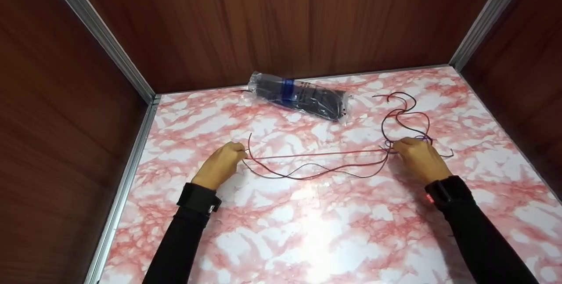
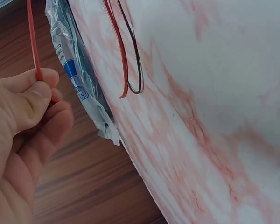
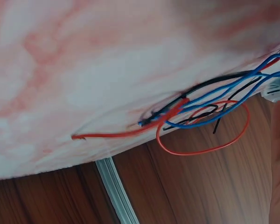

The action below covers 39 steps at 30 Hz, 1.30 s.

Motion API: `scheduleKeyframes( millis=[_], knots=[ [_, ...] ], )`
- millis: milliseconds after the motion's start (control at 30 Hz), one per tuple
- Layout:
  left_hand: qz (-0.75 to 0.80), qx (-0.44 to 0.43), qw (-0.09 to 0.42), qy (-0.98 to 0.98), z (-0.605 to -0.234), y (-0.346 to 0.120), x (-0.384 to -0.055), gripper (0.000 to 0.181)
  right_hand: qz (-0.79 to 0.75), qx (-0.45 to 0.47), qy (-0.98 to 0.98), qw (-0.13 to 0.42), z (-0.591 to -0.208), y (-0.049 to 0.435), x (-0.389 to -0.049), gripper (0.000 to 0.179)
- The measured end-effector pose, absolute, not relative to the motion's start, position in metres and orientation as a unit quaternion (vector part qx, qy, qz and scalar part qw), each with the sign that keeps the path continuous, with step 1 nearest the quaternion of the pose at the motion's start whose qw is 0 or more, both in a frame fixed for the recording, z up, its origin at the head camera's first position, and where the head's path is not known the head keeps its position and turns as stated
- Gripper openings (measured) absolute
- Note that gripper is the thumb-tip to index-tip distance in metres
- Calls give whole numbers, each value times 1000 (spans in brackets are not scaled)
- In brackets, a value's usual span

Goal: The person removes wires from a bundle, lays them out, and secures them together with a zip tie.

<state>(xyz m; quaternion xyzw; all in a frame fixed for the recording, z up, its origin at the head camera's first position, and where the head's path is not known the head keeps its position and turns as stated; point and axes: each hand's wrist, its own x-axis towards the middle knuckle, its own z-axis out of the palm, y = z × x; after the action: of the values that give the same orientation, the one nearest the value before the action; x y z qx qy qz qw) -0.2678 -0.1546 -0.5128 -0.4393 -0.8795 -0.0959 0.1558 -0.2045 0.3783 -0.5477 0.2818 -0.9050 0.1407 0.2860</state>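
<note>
My left hand [image 1: 223,164] pinches the end of a red wire [image 2: 32,39] between thumb and forefinger. This wire runs nearly straight across to my right hand [image 1: 420,159], which grips a bunch of wires. Between the hands, another red wire [image 1: 303,178] and a thin black wire [image 1: 263,176] sag in loose curves. Past the right hand, black and red wires [image 1: 428,121] loop toward the back. The right wrist view shows blue wires [image 3: 242,95] and a red loop [image 3: 203,153] among black ones; only a sliver of the hand appears there, its fingertips out of sight.
A clear plastic bag [image 1: 307,104] with something dark and a blue band inside lies at the table's back edge. The red-and-white marbled table [image 1: 263,240] is bordered by brown wood panels [image 1: 281,25] and metal corner strips [image 1: 109,47].
</note>
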Motion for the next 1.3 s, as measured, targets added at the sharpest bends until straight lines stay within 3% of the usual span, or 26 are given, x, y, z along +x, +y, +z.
scheduleKeyframes(
  millis=[233, 367, 533, 800, 1033, 1300],
  knots=[
    [-116, -447, 109, -880, -519, -159, -252, 26, 153, 309, -910, 230, -550, 379, -181, 23],
    [-135, -451, 76, -879, -525, -162, -244, 27, 144, 322, -914, 200, -551, 377, -167, 19],
    [-119, -450, 63, -883, -534, -156, -242, 16, 112, 312, -926, 180, -553, 375, -162, 11],
    [-85, -439, 108, -888, -541, -141, -250, 13, 66, 297, -932, 198, -555, 370, -172, 8],
    [-86, -410, 89, -904, -547, -138, -249, 13, 73, 296, -931, 201, -560, 365, -178, 6],
    [-94, -400, 99, -906, -545, -134, -250, 15, 127, 285, -924, 219, -558, 369, -181, 21]
  ],
)
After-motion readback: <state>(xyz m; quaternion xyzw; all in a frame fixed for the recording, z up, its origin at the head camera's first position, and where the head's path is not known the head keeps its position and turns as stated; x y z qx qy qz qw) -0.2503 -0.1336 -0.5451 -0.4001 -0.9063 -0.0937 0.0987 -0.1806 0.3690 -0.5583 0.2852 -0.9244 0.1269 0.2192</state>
